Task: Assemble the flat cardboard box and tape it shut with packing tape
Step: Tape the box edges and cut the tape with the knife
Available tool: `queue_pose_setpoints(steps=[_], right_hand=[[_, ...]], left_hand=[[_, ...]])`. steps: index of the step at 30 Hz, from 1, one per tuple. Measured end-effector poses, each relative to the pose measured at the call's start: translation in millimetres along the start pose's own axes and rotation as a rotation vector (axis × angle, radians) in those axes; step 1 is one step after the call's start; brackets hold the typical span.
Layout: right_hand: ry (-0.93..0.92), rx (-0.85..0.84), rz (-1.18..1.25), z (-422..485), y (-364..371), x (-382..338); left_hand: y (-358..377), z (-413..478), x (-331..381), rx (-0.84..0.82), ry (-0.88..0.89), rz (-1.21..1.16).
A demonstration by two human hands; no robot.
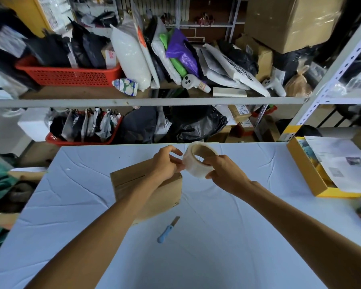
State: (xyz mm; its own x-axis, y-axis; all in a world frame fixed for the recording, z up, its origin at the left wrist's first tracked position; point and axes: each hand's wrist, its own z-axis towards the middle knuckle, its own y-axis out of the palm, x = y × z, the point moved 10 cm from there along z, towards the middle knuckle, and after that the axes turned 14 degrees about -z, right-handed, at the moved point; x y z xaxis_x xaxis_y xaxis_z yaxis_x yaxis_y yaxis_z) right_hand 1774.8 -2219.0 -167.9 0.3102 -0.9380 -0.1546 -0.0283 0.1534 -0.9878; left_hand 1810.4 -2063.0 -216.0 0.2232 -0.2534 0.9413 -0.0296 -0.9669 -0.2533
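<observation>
Right hand gripped tape roll, left hand pinched its edge, both above the folded box, box lying under left forearm, nearer left.

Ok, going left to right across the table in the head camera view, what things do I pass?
cardboard box → roll of tape → yellow box holding papers. The knife is left out, since it overlaps the cardboard box sideways.

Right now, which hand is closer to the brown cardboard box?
Left. The left hand is over the far right corner of the cardboard box, pinching the tape roll; the right hand holds that roll out past the box's right edge.
</observation>
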Motion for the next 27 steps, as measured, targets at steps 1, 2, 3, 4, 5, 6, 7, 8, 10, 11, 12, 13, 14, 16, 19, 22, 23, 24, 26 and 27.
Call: queue_pose_setpoints(steps=[1,2,3,4,5,6,7,8,10,11,12,13,14,16,19,22,23,24,26,27], right_hand=[[0.007,-0.014,0.028,1.5,2.6,0.0],[0.007,-0.026,0.054,3.4,4.5,-1.0],[0.004,-0.039,0.078,5.4,6.1,-2.1],[0.005,-0.055,0.096,7.4,8.2,-2.8],[0.012,-0.071,0.107,9.2,10.5,-3.0],[0.02,-0.085,0.11,11.2,12.9,-3.2],[0.03,-0.096,0.108,12.5,15.0,-3.3],[0.044,-0.106,0.104,13.9,16.2,-3.0],[0.073,-0.132,0.104,17.2,17.1,-3.0],[0.083,-0.14,0.107,19.2,16.8,-3.3],[0.091,-0.143,0.111,20.9,15.8,-3.5],[0.096,-0.143,0.116,22.3,14.3,-3.7],[0.097,-0.141,0.119,23.4,12.9,-3.9],[0.091,-0.139,0.127,24.1,11.0,-5.8],[0.098,-0.13,0.164,24.4,9.4,-5.7],[0.144,-0.155,0.208,24.3,13.0,0.5],[0.169,-0.169,0.219,23.9,16.3,3.0],[0.202,-0.182,0.232,23.2,20.3,6.2],[0.283,-0.207,0.256,21.5,25.6,13.3],[0.318,-0.221,0.27,21.5,25.2,16.3]], left_hand=[[-1.0,-0.4,-0.3,-0.002,0.0,0.006],[-2.1,-0.9,-0.2,-0.001,-0.001,0.012],[-4.0,-1.4,-0.1,0.005,-0.001,0.023],[-5.7,-2.2,0.4,0.009,0.006,0.044],[-6.9,-3.7,2.7,0.015,0.025,0.076],[-8.4,-5.5,6.6,0.027,0.056,0.109],[-9.8,-7.6,11.4,0.041,0.091,0.133],[-11.2,-9.1,16.8,0.053,0.122,0.145],[-14.5,-10.6,26.1,0.052,0.163,0.172],[-16.4,-9.8,28.3,0.038,0.163,0.179],[-18.5,-8.0,27.9,0.02,0.144,0.169],[-20.1,-5.8,26.1,-0.004,0.115,0.148],[-20.0,-4.0,24.1,-0.031,0.09,0.13],[-18.9,-3.4,22.6,-0.058,0.08,0.121],[-27.3,-2.5,26.5,0.035,0.141,0.018],[-40.2,0.1,32.0,0.131,0.199,-0.053],[-44.0,1.7,33.6,0.154,0.216,-0.075],[-46.5,3.6,35.2,0.167,0.228,-0.1],[-44.8,7.1,37.7,0.151,0.238,-0.105],[-43.5,9.0,37.7,0.141,0.239,-0.099]])
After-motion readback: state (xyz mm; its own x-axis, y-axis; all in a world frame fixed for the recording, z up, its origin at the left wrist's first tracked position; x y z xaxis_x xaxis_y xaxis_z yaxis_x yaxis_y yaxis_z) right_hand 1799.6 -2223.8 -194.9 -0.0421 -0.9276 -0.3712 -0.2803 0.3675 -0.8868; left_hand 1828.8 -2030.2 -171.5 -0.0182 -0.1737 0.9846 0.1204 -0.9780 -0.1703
